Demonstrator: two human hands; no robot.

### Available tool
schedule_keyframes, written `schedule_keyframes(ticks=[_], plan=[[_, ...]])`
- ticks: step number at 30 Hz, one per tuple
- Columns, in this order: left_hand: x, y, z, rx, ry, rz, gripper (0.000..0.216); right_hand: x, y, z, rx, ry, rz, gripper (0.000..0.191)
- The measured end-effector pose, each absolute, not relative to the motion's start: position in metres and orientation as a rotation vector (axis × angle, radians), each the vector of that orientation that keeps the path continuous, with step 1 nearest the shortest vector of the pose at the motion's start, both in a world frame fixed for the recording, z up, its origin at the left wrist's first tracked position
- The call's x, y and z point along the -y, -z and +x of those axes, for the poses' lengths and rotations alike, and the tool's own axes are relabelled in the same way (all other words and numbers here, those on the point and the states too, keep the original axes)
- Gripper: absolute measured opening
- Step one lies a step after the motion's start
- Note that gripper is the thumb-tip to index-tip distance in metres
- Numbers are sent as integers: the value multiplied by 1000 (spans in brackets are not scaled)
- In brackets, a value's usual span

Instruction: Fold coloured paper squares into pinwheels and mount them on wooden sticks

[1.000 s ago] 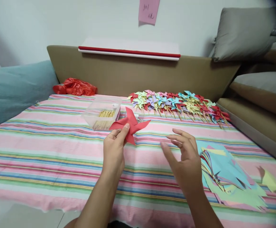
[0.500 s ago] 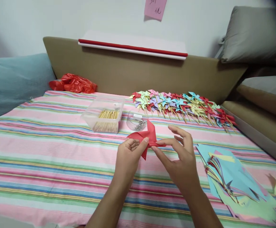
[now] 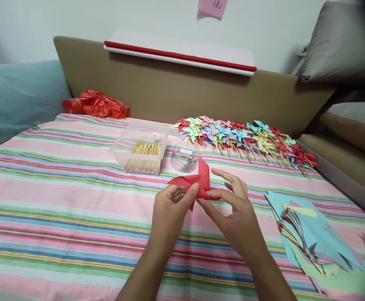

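A red paper pinwheel point(image 3: 204, 177) with folded blades is held up between both hands, above the striped cloth. My left hand point(image 3: 173, 207) grips it from the left, thumb pressed near its centre and the other fingers curled behind. At its lower right blade, my right hand point(image 3: 229, 209) pinches the paper between thumb and index finger, its other fingers raised. Just beyond the pinwheel lies a round clear dish point(image 3: 176, 161) holding small metal pins. Left of that dish stands a clear plastic box point(image 3: 119, 156) with many thin wooden sticks point(image 3: 146, 149).
Many finished pinwheels point(image 3: 226, 131) on sticks lie in a pile at the back right. Coloured paper sheets point(image 3: 320, 234) are stacked at the right. A crumpled red plastic bag point(image 3: 102, 104) rests at the back left, beside a blue cushion point(image 3: 19, 102).
The view has shifted slightly. My right hand has moved a little closer to the pinwheel's centre, its raised fingers bending inward. Both hands still hold the paper.
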State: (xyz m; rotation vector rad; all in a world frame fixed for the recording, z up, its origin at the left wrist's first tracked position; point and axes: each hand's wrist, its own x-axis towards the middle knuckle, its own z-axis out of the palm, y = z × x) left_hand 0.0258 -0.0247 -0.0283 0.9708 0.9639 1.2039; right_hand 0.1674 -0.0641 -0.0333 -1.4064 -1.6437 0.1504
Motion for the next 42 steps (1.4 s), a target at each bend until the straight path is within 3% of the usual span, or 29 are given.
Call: schedule_keyframes(ticks=[13,21,23,28,35,42], plan=[[28,36,41,-850,-1176,823,34,67,32,180,1513,-291,-1412,15],[32,42,59,-743,-1104,865,49,38,34,242,1048,-164,-1416,32],[35,37,59,-575,-1068,831,42,11,34,255,1270,-161,-1533,39],[41,28,52,-224,-909,808,32,-74,24,236,1861,-321,-1549,26],[45,30,42,-171,-873,729,29,-163,28,189,2525,-617,-1727,7],[43,26,34,-164,-897,685,27,-179,38,174,2741,-589,-2048,23]])
